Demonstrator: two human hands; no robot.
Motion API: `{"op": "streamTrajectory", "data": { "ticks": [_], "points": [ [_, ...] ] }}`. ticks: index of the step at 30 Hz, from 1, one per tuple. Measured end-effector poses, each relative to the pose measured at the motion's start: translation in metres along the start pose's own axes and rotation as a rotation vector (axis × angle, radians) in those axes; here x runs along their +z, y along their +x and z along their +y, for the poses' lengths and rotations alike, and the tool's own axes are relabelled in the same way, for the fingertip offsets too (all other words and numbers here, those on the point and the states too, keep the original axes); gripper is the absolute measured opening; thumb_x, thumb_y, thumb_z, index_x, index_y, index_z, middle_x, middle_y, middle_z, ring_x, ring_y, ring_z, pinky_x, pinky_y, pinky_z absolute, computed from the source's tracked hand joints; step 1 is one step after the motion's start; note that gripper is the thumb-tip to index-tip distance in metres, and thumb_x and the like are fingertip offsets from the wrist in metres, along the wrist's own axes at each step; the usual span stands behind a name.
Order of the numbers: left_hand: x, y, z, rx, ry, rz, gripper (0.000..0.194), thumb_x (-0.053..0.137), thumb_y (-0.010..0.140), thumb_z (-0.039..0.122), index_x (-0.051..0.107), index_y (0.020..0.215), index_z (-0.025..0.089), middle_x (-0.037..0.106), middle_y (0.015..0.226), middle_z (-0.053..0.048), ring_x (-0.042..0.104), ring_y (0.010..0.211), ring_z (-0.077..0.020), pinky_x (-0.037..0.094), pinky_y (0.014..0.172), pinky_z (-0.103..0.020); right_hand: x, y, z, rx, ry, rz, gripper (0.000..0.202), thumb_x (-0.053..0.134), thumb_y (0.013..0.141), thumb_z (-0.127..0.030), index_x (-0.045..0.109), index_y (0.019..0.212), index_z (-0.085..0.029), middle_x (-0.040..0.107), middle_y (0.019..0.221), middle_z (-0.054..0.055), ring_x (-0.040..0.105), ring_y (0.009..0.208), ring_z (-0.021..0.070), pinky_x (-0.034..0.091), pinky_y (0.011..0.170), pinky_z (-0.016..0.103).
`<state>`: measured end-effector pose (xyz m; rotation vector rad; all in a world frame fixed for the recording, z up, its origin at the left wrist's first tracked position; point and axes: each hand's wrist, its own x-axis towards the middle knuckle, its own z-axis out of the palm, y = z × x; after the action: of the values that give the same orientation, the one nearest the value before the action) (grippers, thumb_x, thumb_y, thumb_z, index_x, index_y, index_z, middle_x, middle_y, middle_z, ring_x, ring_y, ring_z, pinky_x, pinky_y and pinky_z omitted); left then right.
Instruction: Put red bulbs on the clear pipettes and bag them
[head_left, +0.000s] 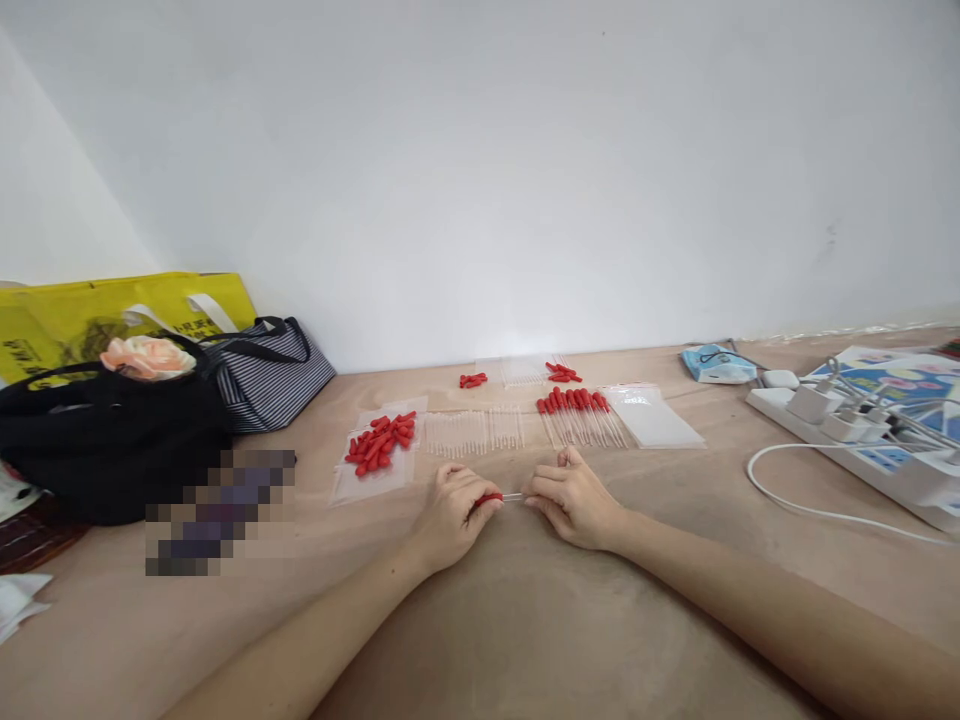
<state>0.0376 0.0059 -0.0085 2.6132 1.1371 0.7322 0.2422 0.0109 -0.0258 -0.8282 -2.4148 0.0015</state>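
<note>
Between thumb and fingers, my left hand (pixel 451 512) pinches a red rubber dropper bulb (pixel 491 498). My right hand (pixel 574 502) is closed on a thin clear dropper tube (pixel 512 497), whose other end meets the bulb; how deep it sits inside I cannot tell. Beyond my left hand, a pile of red bulbs (pixel 381 442) lies on a clear plastic bag (pixel 352 487). Bare clear tubes (pixel 457 433) lie in a row beyond both hands. Past my right hand are several droppers with red bulbs fitted (pixel 574 402), side by side, next to a flat clear zip bag (pixel 656 418).
Near the wall lie two small groups of red bulbs (pixel 472 381). At right stand a white power strip (pixel 862 445) with chargers, a looping white cable (pixel 757 490) and a blue packet (pixel 716 364). Black (pixel 112 450), striped (pixel 274 380) and yellow bags (pixel 67 320) are at left.
</note>
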Motion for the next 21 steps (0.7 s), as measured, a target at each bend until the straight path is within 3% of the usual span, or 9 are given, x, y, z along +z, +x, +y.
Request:
{"op": "streamTrajectory", "data": {
  "ticks": [15, 21],
  "points": [
    [0.0011, -0.0003, 0.0036, 0.034, 0.057, -0.047, 0.020, 0.039, 0.084, 0.027, 0.058, 0.081, 0.020, 0.064, 0.077, -0.002, 0.055, 0.075, -0.0162, 0.024, 0.090, -0.038, 0.0038, 0.0021, -0.0022, 0.020, 0.137, -0.014, 0.015, 0.038, 0.084, -0.018, 0.053, 0.081, -0.018, 0.058, 0.071, 0.001, 0.051, 0.068, 0.0118, 0.029, 0.065, 0.027],
    [-0.0062, -0.0021, 0.0024, 0.042, 0.086, -0.010, 0.016, 0.043, 0.083, 0.027, 0.058, 0.082, 0.022, 0.064, 0.079, -0.002, 0.053, 0.080, -0.0175, 0.019, 0.093, -0.040, -0.0046, 0.0038, -0.0078, -0.002, 0.026, -0.026, 0.015, 0.042, 0.083, -0.021, 0.057, 0.086, -0.020, 0.059, 0.074, 0.003, 0.051, 0.072, 0.0140, 0.030, 0.067, 0.029]
  ]
}}
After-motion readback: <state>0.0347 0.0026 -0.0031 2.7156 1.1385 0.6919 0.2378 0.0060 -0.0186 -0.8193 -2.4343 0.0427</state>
